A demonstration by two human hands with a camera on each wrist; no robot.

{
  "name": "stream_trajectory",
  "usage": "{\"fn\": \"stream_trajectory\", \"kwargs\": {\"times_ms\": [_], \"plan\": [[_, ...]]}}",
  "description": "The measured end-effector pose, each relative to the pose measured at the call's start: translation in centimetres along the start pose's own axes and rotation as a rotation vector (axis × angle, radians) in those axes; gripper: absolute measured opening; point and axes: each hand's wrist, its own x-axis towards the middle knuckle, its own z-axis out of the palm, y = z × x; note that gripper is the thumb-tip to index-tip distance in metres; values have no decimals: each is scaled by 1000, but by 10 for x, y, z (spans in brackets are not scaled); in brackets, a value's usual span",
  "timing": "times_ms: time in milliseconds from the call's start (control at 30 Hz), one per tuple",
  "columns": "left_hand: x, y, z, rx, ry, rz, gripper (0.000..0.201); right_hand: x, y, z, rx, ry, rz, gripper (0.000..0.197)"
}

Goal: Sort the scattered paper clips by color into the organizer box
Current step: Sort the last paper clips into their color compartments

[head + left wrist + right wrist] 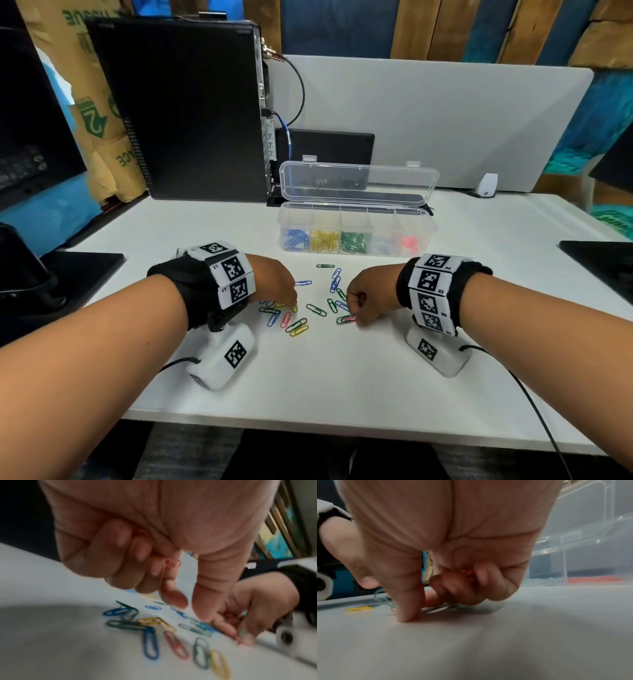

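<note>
Colored paper clips lie scattered on the white table between my hands. My left hand hovers over a yellow clip. In the left wrist view its curled fingers hold a red clip against the palm, while index finger and thumb point down. My right hand pinches a red clip on the table, beside a green one. In the right wrist view more reddish clips sit inside its curled fingers. The clear organizer box stands open behind, with blue, yellow, green, white and red clips in separate compartments.
A black computer tower stands at the back left, and a white divider panel runs behind the box. Black pads lie at the left and right table edges. Cables trail from both wrist cameras.
</note>
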Motion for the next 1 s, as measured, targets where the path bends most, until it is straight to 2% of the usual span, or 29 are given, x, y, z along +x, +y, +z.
{"fn": "stream_trajectory", "kwargs": {"times_ms": [67,133,300,433,467,533,600,667,767,867,933,1000], "plan": [[1,-3,4,51,45,22,22,0,1,-1,-17,-16,-2,5],[6,-7,7,81,91,12,27,-1,2,-2,-46,-34,2,6],[13,-4,13,156,107,73,18,-3,5,-2,-53,-71,18,17],[17,0,14,146,80,103,22,-6,5,-9,-27,-79,26,4],[18,1,14,143,71,106,24,-6,6,-11,-5,-78,29,7],[19,1,13,139,57,111,25,-8,8,-14,59,-55,51,13],[18,1,11,115,43,118,25,-11,11,-19,137,-10,68,11],[18,-1,11,92,23,123,25,-12,17,-23,212,21,79,22],[17,-3,9,51,1,127,26,-12,27,-24,320,36,118,26],[15,-5,4,0,33,113,25,-10,37,-24,526,65,125,30],[16,-4,-2,-69,39,99,24,-10,45,-25,658,89,105,33],[20,2,-7,-236,30,64,17,-11,52,-28,778,118,75,35]]}}
